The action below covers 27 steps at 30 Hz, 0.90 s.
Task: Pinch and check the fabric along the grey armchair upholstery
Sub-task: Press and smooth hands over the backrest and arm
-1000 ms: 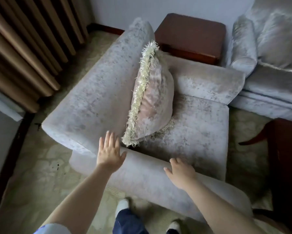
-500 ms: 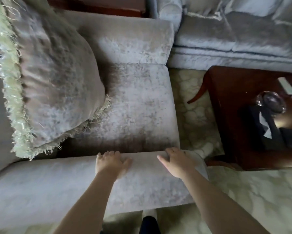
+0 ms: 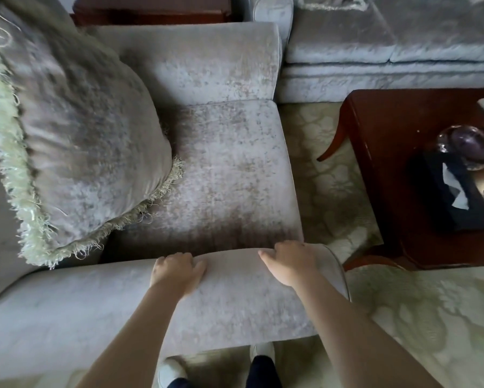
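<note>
1. The grey armchair (image 3: 229, 177), covered in mottled, short-piled velvety fabric with a flat square seat, filled the middle of the view
2. Its rolled, padded near armrest (image 3: 95, 317) ran across the lower part of the chair, and both hands lay on its top
3. The left hand (image 3: 176, 271) sat palm-down midway along that armrest, with its fingers bent over the inner edge toward the seat and its thumb lying on the fabric; the fingertips were hidden, so whether they nipped the cloth could not be told
4. The right hand (image 3: 291, 261) gripped the same armrest near its rounded front end, fingers curled over the inner edge and thumb stretched out toward the other hand
5. A plump grey-mauve velvet cushion (image 3: 81, 149) edged with shaggy cream fringe (image 3: 14, 169) leaned against the armchair's back, its lower corner resting on the seat
6. A pale grey, shiny crushed-velvet sofa (image 3: 389, 37) stood just beyond the armchair's far armrest (image 3: 201, 60)
7. In front of the armchair stood a dark red polished wooden table (image 3: 389, 163) with curved legs, bearing a round clear glass dish (image 3: 467, 147) and a dark tissue box (image 3: 453, 197)
8. A cream carpet (image 3: 403, 317) with a raised floral pattern lay under the armchair, and a white shoe (image 3: 169, 371) showed below the near armrest
</note>
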Each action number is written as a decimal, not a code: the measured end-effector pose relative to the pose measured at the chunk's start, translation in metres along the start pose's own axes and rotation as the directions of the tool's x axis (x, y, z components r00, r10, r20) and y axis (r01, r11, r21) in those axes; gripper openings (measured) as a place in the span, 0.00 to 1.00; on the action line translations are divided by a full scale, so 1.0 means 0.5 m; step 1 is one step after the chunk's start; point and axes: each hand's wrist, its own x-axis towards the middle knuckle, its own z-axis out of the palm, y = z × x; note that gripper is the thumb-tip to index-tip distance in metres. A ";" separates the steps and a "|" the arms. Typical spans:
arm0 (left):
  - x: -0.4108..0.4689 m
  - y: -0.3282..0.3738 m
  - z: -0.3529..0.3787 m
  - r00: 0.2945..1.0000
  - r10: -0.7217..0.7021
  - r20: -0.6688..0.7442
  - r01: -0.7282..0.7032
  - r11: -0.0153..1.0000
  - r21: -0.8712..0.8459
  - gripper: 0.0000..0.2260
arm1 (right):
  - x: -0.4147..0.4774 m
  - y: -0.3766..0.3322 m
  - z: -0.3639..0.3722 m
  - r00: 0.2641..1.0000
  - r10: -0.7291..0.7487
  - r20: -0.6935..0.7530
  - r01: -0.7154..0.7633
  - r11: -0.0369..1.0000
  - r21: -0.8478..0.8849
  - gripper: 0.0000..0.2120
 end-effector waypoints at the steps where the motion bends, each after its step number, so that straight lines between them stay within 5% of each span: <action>1: -0.003 -0.004 -0.001 1.000 0.007 0.005 -0.007 1.000 -0.022 0.19 | -0.002 -0.003 -0.006 1.000 -0.016 0.027 0.016 1.000 -0.023 0.29; 4: -0.035 -0.010 -0.003 0.999 -0.014 0.047 0.015 1.000 -0.026 0.29 | -0.035 -0.010 -0.013 0.994 -0.049 0.099 0.053 0.998 -0.030 0.29; 9: -0.147 -0.034 -0.058 0.980 -0.157 0.120 0.163 0.986 -0.035 0.32 | -0.138 -0.019 -0.047 0.990 -0.043 0.134 0.052 0.996 -0.066 0.36; 15: -0.249 -0.139 -0.249 0.957 -0.272 -0.101 0.263 0.960 -0.092 0.31 | -0.213 -0.118 -0.162 0.972 -0.205 0.118 0.224 0.958 -0.179 0.32; 20: -0.333 -0.335 -0.395 0.838 -0.445 -0.317 0.398 0.895 -0.203 0.31 | -0.210 -0.330 -0.289 0.934 -0.343 0.105 0.358 0.905 -0.231 0.31; 24: -0.387 -0.517 -0.434 0.738 -0.577 -0.350 0.524 0.817 -0.242 0.32 | -0.215 -0.561 -0.355 0.875 -0.484 -0.011 0.466 0.848 -0.251 0.29; 27: -0.398 -0.643 -0.430 0.756 -0.568 -0.324 0.541 0.822 -0.177 0.34 | -0.221 -0.750 -0.368 0.828 -0.555 -0.082 0.530 0.822 -0.209 0.27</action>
